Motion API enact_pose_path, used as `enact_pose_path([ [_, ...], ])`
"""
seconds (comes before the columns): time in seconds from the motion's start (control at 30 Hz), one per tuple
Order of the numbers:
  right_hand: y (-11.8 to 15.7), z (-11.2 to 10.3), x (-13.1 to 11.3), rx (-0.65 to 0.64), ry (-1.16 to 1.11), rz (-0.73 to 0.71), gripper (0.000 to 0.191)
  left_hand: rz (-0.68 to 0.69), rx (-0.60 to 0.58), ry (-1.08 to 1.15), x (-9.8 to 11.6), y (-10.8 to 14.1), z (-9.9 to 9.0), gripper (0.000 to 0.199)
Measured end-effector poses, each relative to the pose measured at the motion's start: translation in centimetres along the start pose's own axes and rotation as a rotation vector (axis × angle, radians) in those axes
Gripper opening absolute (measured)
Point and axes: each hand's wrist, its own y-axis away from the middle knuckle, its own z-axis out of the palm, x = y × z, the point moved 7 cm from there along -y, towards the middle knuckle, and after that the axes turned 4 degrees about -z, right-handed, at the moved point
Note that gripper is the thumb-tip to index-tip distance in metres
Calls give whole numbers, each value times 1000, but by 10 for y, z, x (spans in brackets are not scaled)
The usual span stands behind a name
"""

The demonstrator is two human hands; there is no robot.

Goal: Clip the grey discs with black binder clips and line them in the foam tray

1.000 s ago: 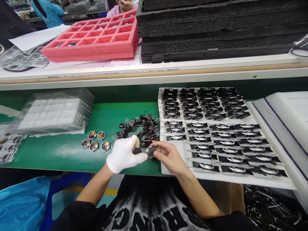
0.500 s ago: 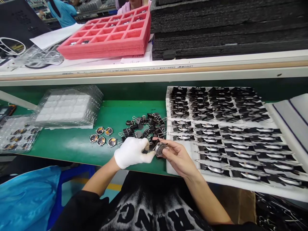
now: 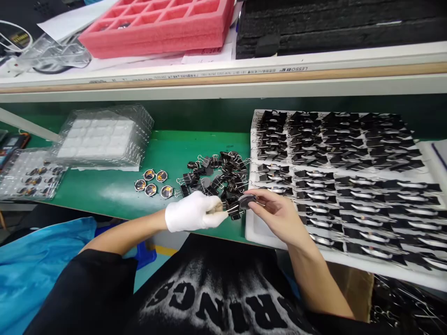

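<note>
My left hand (image 3: 195, 211), in a white glove, is closed, its thumb and fingers pinching the wire handles of a binder clip (image 3: 232, 208). My bare right hand (image 3: 281, 215) grips a round dark disc (image 3: 246, 200) between thumb and fingers, close to the clip's wires. Whether clip and disc are joined is partly hidden by the fingers. Just beyond both hands lies a heap of black binder clips (image 3: 228, 170), with a few grey discs (image 3: 208, 170) among them. Several round metal-rimmed watch parts (image 3: 150, 189) with orange and black insides rest to the left of the heap.
At right, a white foam board (image 3: 256, 228) carries rows of clipped round parts (image 3: 319, 197). Clear plastic trays (image 3: 101, 137) are stacked at left, beside another tray (image 3: 30, 177) with parts. A shelf edge (image 3: 209, 81) crosses above, bearing a pink foam tray (image 3: 157, 35) and black foam (image 3: 331, 28).
The view has tipped downward and shifted slightly left. My right hand has moved away from my left, and the disc now lies flatter. Both hands keep their pinch.
</note>
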Motion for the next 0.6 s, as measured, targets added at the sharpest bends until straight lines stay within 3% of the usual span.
enact_pose_path([
  [0.17, 2, 0, -2, -20, -7, 3, 23, 77, 16, -11, 2, 0, 3, 28],
  [0.37, 5, 2, -4, -14, -13, 9, 22, 60, -36, 89, 2, 2, 6, 23],
  [0.6, 7, 10, -1, -76, -29, 41, 23, 28, -31, 13, -2, 4, 17, 29],
])
